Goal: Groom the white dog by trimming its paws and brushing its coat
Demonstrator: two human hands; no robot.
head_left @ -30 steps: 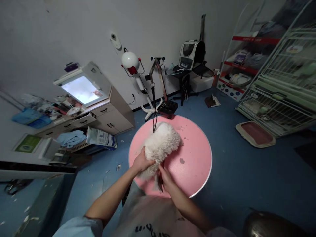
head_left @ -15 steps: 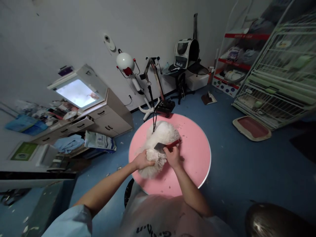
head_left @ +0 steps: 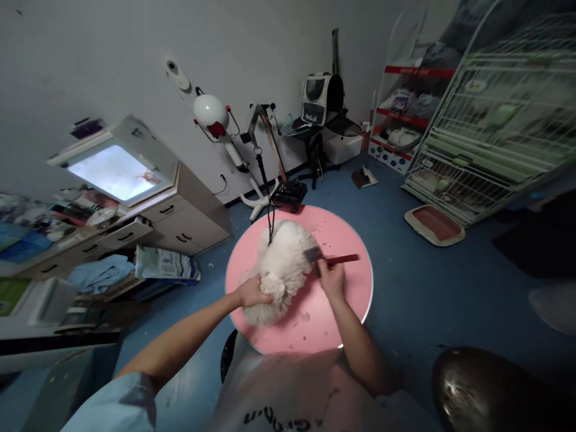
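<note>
A fluffy white dog is on the round pink grooming table, with a dark looped leash reaching down to its body. My left hand is closed on the dog's near end, its thumb across the fur; which body part it grips cannot be made out. My right hand holds a slicker brush with a red handle pointing right. The brush's grey head is at the right side of the coat, slightly blurred; whether it touches the fur is unclear.
Behind the table stand a metal grooming arm and a white-and-red dryer on a stand. Cabinets are at left, wire cages and a litter tray at right. A dark rounded object is at lower right.
My right hand has moved the slicker brush right, from over the dog's near end to its right side, with the handle swung more level. My left hand keeps its hold. The view has shifted.
</note>
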